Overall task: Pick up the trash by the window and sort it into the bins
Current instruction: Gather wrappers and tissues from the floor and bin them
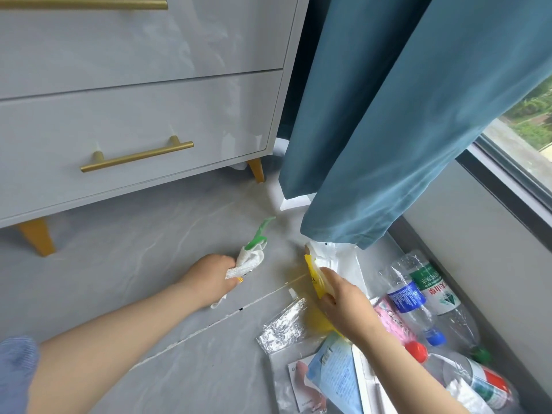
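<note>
1. On the grey marbled floor (143,252) below the window (519,144), both your bare forearms reach into a scatter of trash lying at the foot of the wall.
2. Your left hand (209,279) is clenched around a crumpled white paper towel (249,261). A strip of green plastic (259,233) juts from the top of the wad, pointing away from you.
3. Your right hand (343,300) pinches a yellow wrapper (313,274) between thumb and curled fingers. The wrapper's far end touches a white plastic bag (346,258), which lies partly under the hem of the teal curtain (388,115).
4. To the right of that hand, crushed clear bottles lie along the wall. A blue-labelled bottle (407,297) with a blue cap rests just beside a green-labelled bottle (434,289), and a red-capped bottle (478,383) lies nearer to you.
5. A pink wrapper (391,319) sits between your right wrist and the blue-labelled bottle.
6. A crinkled clear bag (282,328) and a light blue packet (334,375) lie on the floor just left of your right forearm.
7. A white dresser (134,115) with brass bar handles and gold legs stands to the left, and a blue striped sleeve (15,363) shows at the lower left edge.
</note>
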Demonstrator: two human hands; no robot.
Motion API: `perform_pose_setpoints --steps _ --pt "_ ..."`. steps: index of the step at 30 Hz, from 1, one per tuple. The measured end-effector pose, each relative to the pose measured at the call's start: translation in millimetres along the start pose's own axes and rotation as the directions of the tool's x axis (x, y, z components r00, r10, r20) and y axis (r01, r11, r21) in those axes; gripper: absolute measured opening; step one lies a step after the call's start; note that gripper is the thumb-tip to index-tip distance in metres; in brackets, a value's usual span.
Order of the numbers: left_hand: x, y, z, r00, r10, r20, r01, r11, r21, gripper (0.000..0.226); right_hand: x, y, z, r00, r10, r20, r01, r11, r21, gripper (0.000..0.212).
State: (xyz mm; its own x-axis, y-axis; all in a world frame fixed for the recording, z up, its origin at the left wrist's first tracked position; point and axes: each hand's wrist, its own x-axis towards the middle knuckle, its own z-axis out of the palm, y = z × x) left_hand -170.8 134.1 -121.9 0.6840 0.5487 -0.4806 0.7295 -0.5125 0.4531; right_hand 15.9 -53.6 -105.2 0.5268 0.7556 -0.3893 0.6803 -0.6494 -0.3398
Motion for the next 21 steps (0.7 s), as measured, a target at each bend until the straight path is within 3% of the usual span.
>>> perform_pose_setpoints --steps 3,8,11,14,21 --pt "-1 2 0 1.000 -0.014 0.000 0.014 1.000 -0.011 0.030 -6 -5 -4 0.997 -0.017 0.072 0.010 0.996 0.093 0.044" --pt "-7 7 5 0.999 -0.012 0.049 0.013 1.000 -0.026 0.029 -12 -7 2 0.991 -0.026 0.130 0.013 0.995 0.101 0.031" --pt "-17 17 20 0.997 0.003 0.075 0.005 0.994 -0.109 0.024 -13 0 0 0.994 0.025 0.110 -0.046 0.980 0.192 0.025" --pt "-21 24 31 0.996 0.015 0.092 0.001 0.984 -0.177 0.025 -18 8 -5 0.995 0.074 0.066 -0.090 0.949 0.302 0.034" --pt "-21 30 34 0.993 -0.017 0.114 0.052 0.950 -0.309 0.029 -36 29 -7 0.995 0.101 0.010 -0.100 0.962 0.254 0.030"
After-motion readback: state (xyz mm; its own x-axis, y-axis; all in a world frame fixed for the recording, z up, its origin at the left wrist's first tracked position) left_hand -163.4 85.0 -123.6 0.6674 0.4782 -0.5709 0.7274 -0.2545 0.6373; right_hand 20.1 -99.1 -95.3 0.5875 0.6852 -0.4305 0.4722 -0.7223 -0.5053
